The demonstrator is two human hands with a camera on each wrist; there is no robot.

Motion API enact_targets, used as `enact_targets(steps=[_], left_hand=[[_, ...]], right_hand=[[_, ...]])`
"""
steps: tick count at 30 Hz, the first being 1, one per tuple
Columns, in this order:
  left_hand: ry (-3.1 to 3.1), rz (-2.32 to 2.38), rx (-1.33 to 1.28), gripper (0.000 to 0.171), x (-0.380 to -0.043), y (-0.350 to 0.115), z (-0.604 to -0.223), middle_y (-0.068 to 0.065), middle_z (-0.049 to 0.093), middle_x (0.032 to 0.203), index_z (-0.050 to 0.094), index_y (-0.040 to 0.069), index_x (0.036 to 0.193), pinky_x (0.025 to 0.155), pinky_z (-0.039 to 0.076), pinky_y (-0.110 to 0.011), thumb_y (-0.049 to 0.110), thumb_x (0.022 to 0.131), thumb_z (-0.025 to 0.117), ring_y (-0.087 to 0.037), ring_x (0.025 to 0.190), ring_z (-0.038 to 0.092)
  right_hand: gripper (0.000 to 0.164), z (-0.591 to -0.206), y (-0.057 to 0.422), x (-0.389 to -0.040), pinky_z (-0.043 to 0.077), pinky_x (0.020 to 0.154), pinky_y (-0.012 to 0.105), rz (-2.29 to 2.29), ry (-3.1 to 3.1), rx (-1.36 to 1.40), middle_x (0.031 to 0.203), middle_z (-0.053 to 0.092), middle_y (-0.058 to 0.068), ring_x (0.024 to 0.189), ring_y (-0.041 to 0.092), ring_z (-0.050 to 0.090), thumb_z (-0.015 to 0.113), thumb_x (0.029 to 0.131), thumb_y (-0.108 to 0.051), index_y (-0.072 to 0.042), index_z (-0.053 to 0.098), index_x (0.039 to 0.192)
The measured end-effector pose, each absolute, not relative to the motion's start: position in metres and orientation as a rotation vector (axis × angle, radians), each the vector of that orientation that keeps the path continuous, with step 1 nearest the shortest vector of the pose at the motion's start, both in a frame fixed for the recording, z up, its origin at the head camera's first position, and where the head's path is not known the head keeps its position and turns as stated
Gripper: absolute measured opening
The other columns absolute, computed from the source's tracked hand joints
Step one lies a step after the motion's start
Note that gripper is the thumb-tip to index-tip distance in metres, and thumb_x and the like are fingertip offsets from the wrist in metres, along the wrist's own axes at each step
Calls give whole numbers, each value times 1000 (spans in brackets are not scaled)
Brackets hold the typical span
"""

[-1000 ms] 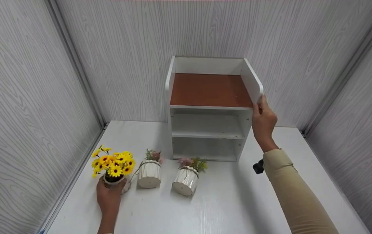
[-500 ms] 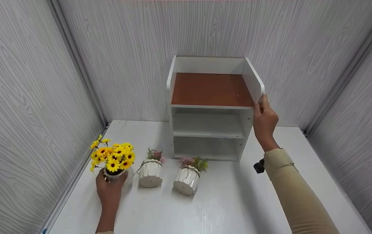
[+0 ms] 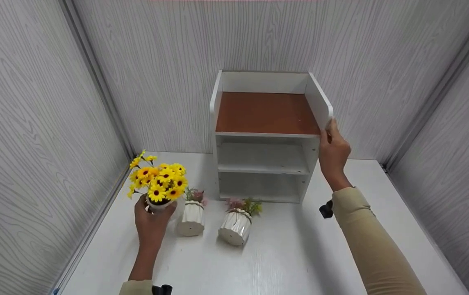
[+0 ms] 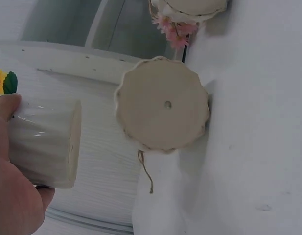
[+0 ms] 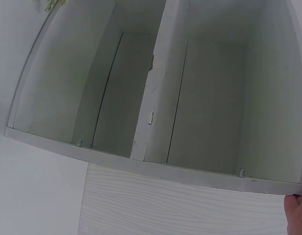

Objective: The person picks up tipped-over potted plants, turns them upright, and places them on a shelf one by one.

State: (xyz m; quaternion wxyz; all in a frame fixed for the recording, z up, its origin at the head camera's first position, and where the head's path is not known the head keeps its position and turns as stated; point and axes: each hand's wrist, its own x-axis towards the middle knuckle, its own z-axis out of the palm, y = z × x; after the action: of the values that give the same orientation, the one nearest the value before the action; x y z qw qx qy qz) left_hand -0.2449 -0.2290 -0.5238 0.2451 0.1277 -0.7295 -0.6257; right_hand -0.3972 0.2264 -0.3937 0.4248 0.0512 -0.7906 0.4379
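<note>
My left hand point(image 3: 151, 225) grips a white pot of yellow artificial flowers point(image 3: 160, 184) from below and behind, thumb and fingers on either side. In the left wrist view this pot point(image 4: 45, 142) hangs above the table. Just to its right, a white fluted pot with pink flowers point(image 3: 192, 221) lies on its side, base facing me. Another such pot point(image 3: 235, 227), with pink and green sprigs, lies tipped in front of the shelf. My right hand point(image 3: 335, 149) pinches the front edge of the right side panel of the white shelf unit point(image 3: 267, 114), beneath its rounded corner.
The shelf unit has a brown top board and two open compartments point(image 5: 209, 107) with nothing in them. It stands against the back wall point(image 3: 169, 82) on a white table point(image 3: 275, 262). Wood-grain panels point(image 3: 33, 143) enclose the table at both sides.
My left hand has raised the flower pot off the table and carried it forward and slightly right, beside the first tipped pot. My right hand keeps its hold on the shelf.
</note>
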Motion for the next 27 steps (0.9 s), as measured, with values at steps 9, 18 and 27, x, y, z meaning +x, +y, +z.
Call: enact_targets(steps=[9,18,27], left_hand=[[-2060,-1653,160,94,-252,-202,-495,-7,35,142,30,13,142,108,31,-52,46,71,82,-26,131,36],[-2093,-1671,9,93,-264,-164,-465,-5,38,137,31,15,140,106,37,-49,47,70,82,-22,127,41],[-2126,-1637,-84,93,-275,-136,-438,-6,40,135,33,15,138,103,41,-50,51,68,82,-23,124,44]], right_hand=[[47,-394,226,-398,51,89,45,1035,-1967,149,128,60,16,116,24,59,57,96,-17,-11,46,142],[46,-393,238,-395,52,88,44,1047,-1956,131,127,62,11,113,20,61,57,97,-21,-19,48,142],[48,-395,238,-394,51,89,42,1048,-1975,121,129,60,11,114,20,60,56,97,-22,-19,45,144]])
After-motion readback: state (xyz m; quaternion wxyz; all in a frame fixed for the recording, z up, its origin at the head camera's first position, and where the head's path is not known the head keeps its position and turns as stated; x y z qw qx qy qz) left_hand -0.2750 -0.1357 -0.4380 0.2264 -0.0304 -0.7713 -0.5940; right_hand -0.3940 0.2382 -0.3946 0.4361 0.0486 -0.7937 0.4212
